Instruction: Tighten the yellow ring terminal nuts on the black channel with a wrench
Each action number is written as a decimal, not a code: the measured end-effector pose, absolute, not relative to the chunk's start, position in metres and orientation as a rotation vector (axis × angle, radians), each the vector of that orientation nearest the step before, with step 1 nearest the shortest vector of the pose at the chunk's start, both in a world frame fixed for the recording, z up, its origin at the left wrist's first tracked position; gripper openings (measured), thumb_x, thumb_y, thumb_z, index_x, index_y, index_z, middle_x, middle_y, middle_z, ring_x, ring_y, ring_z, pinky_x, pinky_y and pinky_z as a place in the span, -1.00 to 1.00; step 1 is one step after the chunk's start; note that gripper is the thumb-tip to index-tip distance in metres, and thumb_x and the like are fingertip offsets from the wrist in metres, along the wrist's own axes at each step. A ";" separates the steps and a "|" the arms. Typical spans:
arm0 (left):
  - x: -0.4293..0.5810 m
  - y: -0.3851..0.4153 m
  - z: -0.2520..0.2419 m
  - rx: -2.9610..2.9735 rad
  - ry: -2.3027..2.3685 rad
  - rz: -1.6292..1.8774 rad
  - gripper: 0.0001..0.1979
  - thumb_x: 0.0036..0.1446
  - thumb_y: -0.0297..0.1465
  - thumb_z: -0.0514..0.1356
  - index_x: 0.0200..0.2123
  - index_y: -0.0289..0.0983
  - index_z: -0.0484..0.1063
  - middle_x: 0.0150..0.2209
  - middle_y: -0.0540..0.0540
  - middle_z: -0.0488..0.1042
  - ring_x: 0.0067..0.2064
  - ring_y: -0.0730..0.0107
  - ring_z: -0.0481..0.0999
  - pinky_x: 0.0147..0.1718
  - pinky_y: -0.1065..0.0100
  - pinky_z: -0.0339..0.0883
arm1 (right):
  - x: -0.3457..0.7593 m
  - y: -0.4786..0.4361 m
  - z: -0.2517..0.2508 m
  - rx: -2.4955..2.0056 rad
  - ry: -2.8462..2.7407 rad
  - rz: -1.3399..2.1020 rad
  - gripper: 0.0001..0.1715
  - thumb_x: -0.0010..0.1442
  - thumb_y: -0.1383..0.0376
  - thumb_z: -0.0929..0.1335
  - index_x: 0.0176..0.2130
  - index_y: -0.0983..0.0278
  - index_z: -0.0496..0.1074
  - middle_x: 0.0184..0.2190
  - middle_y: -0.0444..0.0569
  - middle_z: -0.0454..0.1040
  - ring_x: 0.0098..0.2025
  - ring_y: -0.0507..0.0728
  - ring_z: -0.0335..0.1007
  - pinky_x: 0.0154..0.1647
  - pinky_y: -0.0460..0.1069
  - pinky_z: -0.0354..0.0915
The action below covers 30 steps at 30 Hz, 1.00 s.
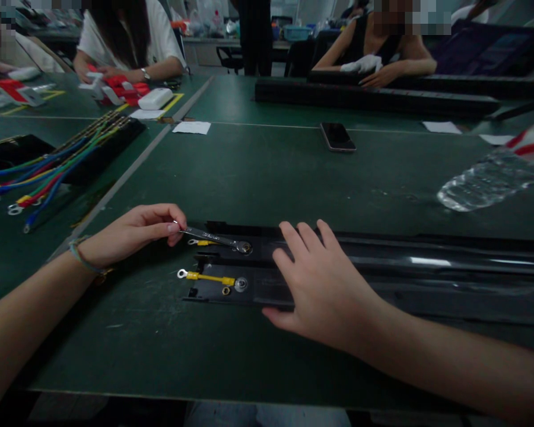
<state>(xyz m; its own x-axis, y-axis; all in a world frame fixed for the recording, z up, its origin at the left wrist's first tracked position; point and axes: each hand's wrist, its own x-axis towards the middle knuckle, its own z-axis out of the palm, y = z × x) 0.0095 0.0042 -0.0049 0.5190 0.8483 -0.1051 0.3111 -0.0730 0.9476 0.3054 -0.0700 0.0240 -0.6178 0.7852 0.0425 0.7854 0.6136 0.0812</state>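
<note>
While the right hand lies flat, fingers spread, on the black rail near the tabletop's front edge, seemingly to steady it, the left hand, wrist low, pinches a small wrench by its handle between thumb and fingertips, the tool's head seated on a bolt at the rail's left end.

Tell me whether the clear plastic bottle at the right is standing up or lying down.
Lying down: the bottle rests lengthwise on the green table, its round base pointing toward the table's middle.
</note>
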 end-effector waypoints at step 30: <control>0.000 0.004 -0.005 1.631 0.857 0.542 -0.92 -0.06 -0.54 0.17 -0.46 -0.26 0.39 -0.59 0.01 0.37 -0.53 0.47 0.34 -0.55 0.47 0.23 | 0.305 -0.069 0.023 -1.361 -2.822 -0.140 -0.26 -0.04 -0.12 0.17 -0.14 0.41 0.35 0.09 0.36 0.12 0.07 0.45 0.01 0.03 0.33 -0.14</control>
<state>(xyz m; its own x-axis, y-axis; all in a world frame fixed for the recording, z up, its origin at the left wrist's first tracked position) 0.0003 0.0043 -0.0055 0.6261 0.7736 -0.0978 0.2434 -0.0748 0.9670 0.3053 -0.0685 0.0230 -0.6232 0.7808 0.0435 0.7813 0.6193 0.0781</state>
